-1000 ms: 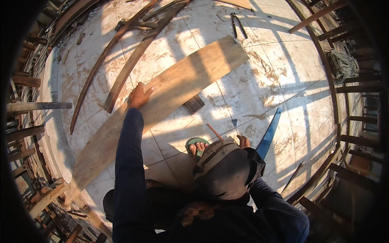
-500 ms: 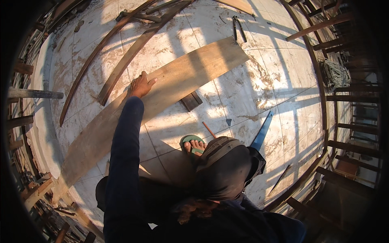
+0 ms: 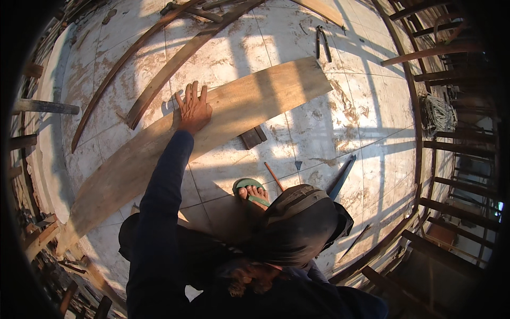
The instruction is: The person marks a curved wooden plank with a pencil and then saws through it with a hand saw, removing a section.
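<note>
My left hand (image 3: 194, 110) lies palm down on a long, wide wooden board (image 3: 241, 103), fingers spread and tips reaching its far edge. The board runs from lower left to upper right, its far end resting over a short dark wood block (image 3: 252, 137) that shows at its near side. My right hand is hidden behind my bent knee (image 3: 305, 218). Beyond that knee projects a long blue tapered blade (image 3: 342, 178), like a handsaw's; its near end is out of sight. A thin reddish-orange stick (image 3: 273, 174) lies beside my sandalled foot (image 3: 252, 191).
Two curved wooden strips (image 3: 186, 64) lie beyond the board at left, with a hammer (image 3: 204, 15) across them. Black pincers (image 3: 323, 44) lie past the board's far end. A coiled rope (image 3: 440, 113) hangs among wooden bars at right. The tiled floor is dusty.
My left hand has flattened and spread its fingers on the board, shifting slightly right. The blue blade has turned and looks narrower. The whole view has shifted a little.
</note>
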Tool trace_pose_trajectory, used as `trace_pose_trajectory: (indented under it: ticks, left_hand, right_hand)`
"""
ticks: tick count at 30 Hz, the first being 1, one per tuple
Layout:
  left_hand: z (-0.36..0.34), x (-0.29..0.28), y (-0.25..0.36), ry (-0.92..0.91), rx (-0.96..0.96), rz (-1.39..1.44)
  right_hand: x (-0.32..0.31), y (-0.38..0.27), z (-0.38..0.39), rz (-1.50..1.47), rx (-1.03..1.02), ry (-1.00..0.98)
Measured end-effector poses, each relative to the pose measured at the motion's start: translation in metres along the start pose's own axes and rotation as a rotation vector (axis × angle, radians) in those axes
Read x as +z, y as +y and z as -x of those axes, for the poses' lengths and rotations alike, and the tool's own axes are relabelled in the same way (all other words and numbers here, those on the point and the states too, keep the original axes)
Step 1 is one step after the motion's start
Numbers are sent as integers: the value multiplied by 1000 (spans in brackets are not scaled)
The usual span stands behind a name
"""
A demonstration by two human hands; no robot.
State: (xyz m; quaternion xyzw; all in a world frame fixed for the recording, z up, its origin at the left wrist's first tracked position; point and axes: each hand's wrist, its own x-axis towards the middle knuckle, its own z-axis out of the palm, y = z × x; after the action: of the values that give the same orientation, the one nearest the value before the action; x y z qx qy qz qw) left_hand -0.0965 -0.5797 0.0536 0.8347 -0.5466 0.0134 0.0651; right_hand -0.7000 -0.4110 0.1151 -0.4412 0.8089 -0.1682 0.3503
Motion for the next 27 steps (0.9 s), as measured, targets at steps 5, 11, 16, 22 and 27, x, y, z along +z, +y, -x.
trace_pose_trajectory:
  ticks: [5,11,16,22,27]
  left_hand:
    - [2,27,74,40,-87,172]
    - [17,26,78,148,-238,143]
    - [16,15,88,85,-211,35]
    - [7,14,97,92,-234,91]
    - [3,16,106,47,-248,124]
  right_hand:
    - [-35,-67,10,-185,30,131]
    - [-124,-163,34,101,-251,258]
    - [-166,-217,-3,37,-272,203]
    - [-148,-294,-56,-20,-427,7]
    - [-126,-359,-35,-64,-546,-198]
